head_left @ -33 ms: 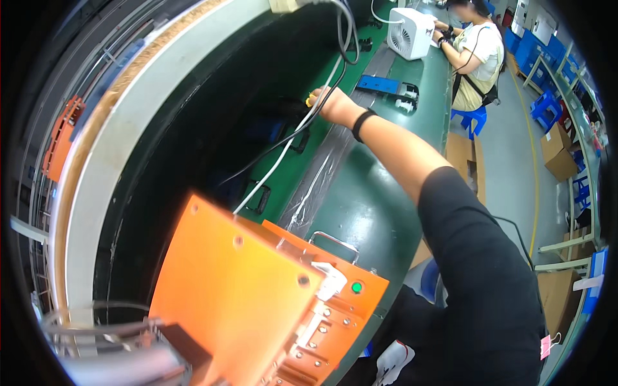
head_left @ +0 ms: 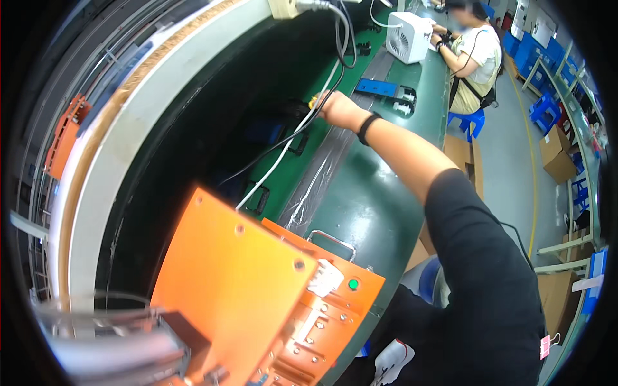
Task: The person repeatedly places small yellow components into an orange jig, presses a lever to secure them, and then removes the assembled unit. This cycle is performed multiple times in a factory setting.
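My right hand [head_left: 342, 112], with a black band at the wrist, reaches over the far side of the green bench [head_left: 360, 186]. Its fingers are closed round a small yellow piece [head_left: 314, 101], mostly covered by them. Right by the fingertips run a black cable [head_left: 273, 149] and a white cable [head_left: 283, 149]. Closer to me stands an orange machine fixture [head_left: 232, 276] with a tilted plate, a green button [head_left: 353, 284] and a metal handle [head_left: 335, 239]. My left hand does not appear.
A blue-and-black tray-like fixture [head_left: 386, 90] lies beyond my hand, with a white fan [head_left: 408, 38] farther off. A co-worker [head_left: 473, 61] sits at the bench on a blue stool [head_left: 467, 122]. Cardboard boxes [head_left: 557, 154] stand at the right.
The view has shifted slightly, and the orange fixture sits a little differently in it. My right hand keeps its closed grip by the cables.
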`<state>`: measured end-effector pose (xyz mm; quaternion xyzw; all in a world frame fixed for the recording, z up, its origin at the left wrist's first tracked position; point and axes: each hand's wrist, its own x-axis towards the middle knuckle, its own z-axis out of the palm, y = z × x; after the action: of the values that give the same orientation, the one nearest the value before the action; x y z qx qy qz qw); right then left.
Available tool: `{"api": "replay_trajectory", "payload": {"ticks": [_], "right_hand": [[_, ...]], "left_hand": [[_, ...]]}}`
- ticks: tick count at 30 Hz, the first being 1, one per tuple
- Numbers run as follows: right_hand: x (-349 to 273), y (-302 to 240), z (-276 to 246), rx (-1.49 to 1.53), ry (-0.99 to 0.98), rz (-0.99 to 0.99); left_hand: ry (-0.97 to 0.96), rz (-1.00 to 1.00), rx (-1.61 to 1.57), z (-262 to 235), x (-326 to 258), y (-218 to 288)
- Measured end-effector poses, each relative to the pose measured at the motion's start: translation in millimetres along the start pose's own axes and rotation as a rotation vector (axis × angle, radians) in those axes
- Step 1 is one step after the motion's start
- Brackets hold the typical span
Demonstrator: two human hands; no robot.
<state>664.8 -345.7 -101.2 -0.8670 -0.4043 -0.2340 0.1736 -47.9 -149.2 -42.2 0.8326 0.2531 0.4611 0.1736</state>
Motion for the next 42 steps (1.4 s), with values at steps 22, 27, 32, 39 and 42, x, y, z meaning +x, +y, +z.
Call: {"api": "replay_trajectory", "payload": {"ticks": [22, 27, 32, 39, 42], "right_hand": [[-213, -419, -331, 0.915, -0.407, -0.824], [-194, -487, -254, 0.704, -0.296, -0.879], [-187, -516, -215, 0.546, -0.249, -0.883], [-170, -526, -218, 0.496, -0.297, -0.829], [-155, -531, -218, 0.462, -0.360, -0.875]], "left_hand": [[0.058, -0.108, -0.171, -20, -21, -31], [0.107, -0.114, -0.228, -42, -30, -28], [0.282, -0.280, -0.272, -58, -72, -62], [-0.073, -0.330, -0.011, -76, -100, -131], [-0.263, -0.321, 0.128, -82, -92, -145]]}}
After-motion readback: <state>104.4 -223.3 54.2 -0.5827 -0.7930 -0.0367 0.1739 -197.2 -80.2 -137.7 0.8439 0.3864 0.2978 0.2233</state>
